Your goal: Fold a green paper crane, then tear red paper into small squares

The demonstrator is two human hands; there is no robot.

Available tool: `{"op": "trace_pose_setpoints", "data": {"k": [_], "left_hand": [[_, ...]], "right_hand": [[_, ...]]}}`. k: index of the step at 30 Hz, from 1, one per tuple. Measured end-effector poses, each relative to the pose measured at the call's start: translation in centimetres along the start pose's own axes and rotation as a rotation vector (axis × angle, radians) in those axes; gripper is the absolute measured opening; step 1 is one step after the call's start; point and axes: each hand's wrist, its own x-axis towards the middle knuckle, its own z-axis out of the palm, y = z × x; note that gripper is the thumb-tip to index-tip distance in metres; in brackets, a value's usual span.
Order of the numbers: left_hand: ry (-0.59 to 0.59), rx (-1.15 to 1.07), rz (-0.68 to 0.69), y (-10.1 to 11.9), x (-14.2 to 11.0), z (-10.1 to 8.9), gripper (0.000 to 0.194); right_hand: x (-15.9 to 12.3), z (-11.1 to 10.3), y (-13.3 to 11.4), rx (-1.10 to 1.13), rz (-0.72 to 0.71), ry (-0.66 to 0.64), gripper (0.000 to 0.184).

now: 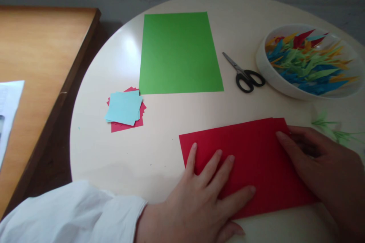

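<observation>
A sheet of red paper, which looks folded over, lies on the round table near me. My left hand rests flat on its left part with the fingers spread. At the right end, my right hand pinches the red paper's edge, thumb on top and the other fingers behind it, partly hidden. Beyond lies a flat green sheet. Scissors with black handles lie closed to the right of the green sheet. A small stack of light blue and red paper squares sits at the left.
A white bowl full of folded paper pieces in several colours stands at the back right of the round table. Light green paper strips lie beyond my right hand. A wooden table with a printed sheet stands at the left.
</observation>
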Motion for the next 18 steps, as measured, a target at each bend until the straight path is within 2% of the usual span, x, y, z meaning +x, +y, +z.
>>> {"op": "trace_pose_setpoints", "data": {"k": [18], "left_hand": [[0.015,0.015,0.0,0.05,-0.03,0.15,0.053]], "right_hand": [[0.05,0.06,0.6,-0.016,-0.023,0.009,0.038]]}}
